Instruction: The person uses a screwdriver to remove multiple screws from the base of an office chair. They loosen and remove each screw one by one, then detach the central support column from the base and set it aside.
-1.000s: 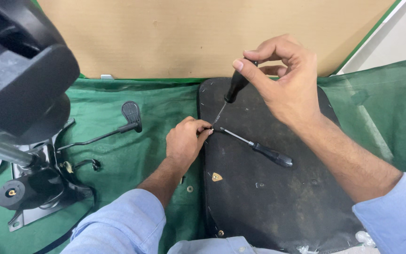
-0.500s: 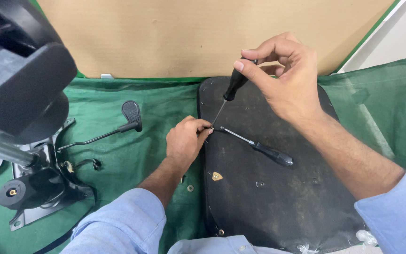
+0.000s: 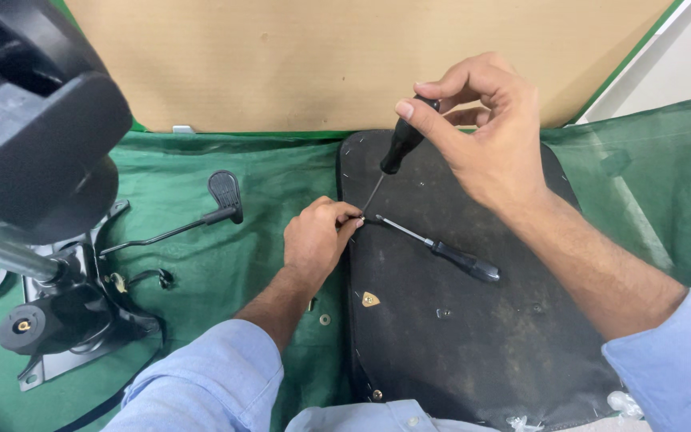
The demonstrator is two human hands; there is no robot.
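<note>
Two screwdrivers meet at the left edge of the black seat panel [image 3: 457,336]. The upright screwdriver [image 3: 397,152], tip down, is gripped at its black handle by the right hand [image 3: 481,132]. The second screwdriver [image 3: 441,250] lies flat on the panel. The left hand [image 3: 317,238] pinches closed beside the tips. Left, on the green cloth [image 3: 225,272], sits a chair mechanism [image 3: 65,312]; cardboard [image 3: 345,56] lies far.
</note>
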